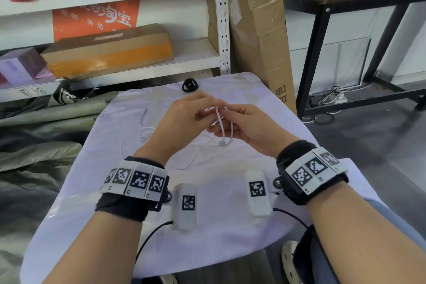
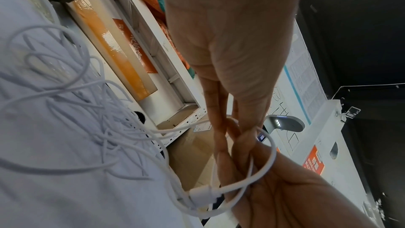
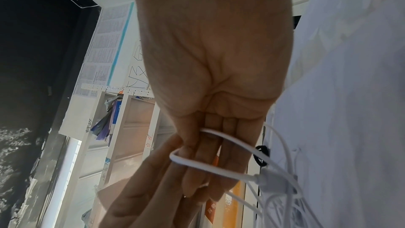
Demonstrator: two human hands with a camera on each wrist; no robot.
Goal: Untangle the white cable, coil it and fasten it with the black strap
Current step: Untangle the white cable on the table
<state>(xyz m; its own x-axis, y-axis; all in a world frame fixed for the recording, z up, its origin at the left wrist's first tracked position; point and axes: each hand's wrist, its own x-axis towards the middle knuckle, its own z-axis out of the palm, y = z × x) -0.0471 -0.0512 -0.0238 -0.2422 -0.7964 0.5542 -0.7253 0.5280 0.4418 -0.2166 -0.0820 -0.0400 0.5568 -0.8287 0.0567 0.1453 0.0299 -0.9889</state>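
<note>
The white cable [image 1: 219,117] is held up between both hands over a table draped in white cloth [image 1: 230,191]. My left hand [image 1: 202,108] pinches a short loop of it at the fingertips [image 2: 221,138]. My right hand [image 1: 228,120] pinches the same loop [image 3: 197,162] between thumb and fingers. One connector [image 1: 222,143] hangs just below the hands [image 2: 201,195]. The remaining cable [image 1: 147,131] lies tangled on the cloth at the left [image 2: 87,110]. The black strap [image 1: 190,85] lies curled at the table's far edge, beyond the hands [image 3: 262,155].
A white shelf unit [image 1: 138,64] with cardboard boxes stands behind the table. A tall cardboard box [image 1: 260,30] leans at the far right corner. A black desk frame [image 1: 322,41] stands to the right. Grey tarpaulin [image 1: 34,145] lies left of the table.
</note>
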